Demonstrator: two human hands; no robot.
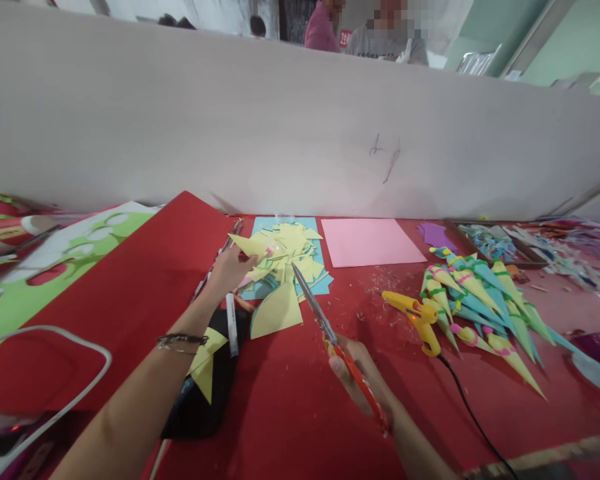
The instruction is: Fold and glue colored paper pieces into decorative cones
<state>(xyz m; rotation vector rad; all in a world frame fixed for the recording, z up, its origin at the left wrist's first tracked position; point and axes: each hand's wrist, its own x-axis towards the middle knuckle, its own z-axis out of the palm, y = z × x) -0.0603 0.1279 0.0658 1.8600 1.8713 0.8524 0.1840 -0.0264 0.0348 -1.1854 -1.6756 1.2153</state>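
My left hand reaches over a pile of yellow paper scraps, its fingers closed on the edge of a yellow paper piece. Under the pile lies light blue paper. In my right hand is a pair of scissors with orange-red handles; the blades look closed and point at the pile. A yellow fan-shaped paper piece lies just left of the blades. Beside my left forearm, a white marker and a yellow scrap rest on a black object.
To the right are a yellow glue gun with a black cord and several paper cones. Pink paper lies at the back. Red sheet, green cut-out sheet and white cable are left. A pale partition stands behind; people are beyond it.
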